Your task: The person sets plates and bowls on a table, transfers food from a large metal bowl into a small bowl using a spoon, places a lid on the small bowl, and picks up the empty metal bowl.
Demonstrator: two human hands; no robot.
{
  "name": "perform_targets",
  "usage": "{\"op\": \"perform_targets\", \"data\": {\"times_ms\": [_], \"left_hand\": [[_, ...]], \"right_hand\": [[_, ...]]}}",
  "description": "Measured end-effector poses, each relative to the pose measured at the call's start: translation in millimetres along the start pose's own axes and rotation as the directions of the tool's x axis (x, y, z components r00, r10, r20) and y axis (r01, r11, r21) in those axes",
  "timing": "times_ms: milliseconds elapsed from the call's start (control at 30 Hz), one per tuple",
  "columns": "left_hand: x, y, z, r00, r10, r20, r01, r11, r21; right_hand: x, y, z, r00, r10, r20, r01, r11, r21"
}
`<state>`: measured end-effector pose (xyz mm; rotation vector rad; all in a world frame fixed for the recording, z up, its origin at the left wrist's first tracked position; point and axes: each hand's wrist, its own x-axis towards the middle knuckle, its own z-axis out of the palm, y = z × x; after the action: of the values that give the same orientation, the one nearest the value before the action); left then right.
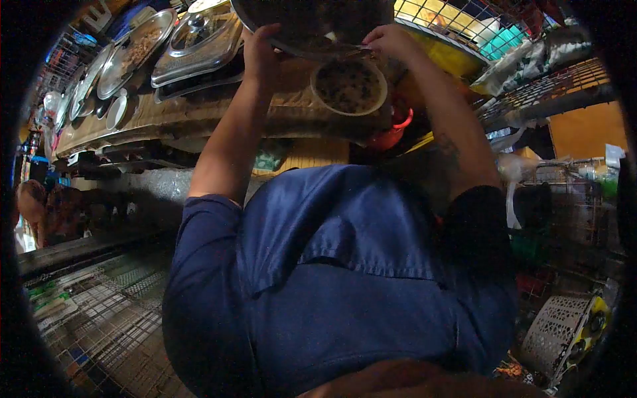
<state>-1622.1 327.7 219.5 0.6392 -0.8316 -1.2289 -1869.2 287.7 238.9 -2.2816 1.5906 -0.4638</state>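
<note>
While the pan point(302, 52) is held up at the table's far side, its left edge is clamped by the left hand point(264, 50), with the fingers over the rim. The right hand point(391, 41), well apart from the left, is placed at the pan's right edge; whether the rim or something thin is pinched there cannot be told in the dim light. Just below, a bowl point(355, 113) of broth with dark bits is set on the table point(285, 96), its far rim overlapped by the pan in this view. Broth could be spilled if the bowl were knocked by the pan, and the pan could be tipped if its weight were left to one hand. Beyond the bowl's right side, a red pot point(388, 139) is seen; to the left, lidded trays point(199, 60) are lined up
</note>
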Motion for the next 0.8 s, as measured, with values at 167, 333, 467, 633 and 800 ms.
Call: {"op": "perform_targets", "data": {"times_ms": [167,333,467,633,800], "left_hand": [[14,-9,-13,0.996,-0.067,0.061,0.071,0.996,-0.061],[18,-12,-18,0.995,-0.075,0.072,0.080,0.995,-0.067],[-3,7,6,0.993,-0.109,0.047,0.110,0.993,-0.030],[18,-14,-24,0.983,-0.169,-0.070,0.165,0.984,-0.068],[21,-15,-21,0.994,-0.057,-0.092,0.068,0.990,0.126]], "right_hand": [[-12,-10,-11,0.995,0.052,0.086,-0.069,0.974,0.218],[-28,-5,-34,0.979,0.084,0.187,-0.158,0.892,0.423],[-45,6,-48,0.982,0.108,0.156,-0.153,0.938,0.311],[-75,5,-66,0.992,0.043,0.120,-0.068,0.975,0.214],[-97,3,-63,0.995,-0.059,-0.080,0.057,0.998,-0.021]]}}
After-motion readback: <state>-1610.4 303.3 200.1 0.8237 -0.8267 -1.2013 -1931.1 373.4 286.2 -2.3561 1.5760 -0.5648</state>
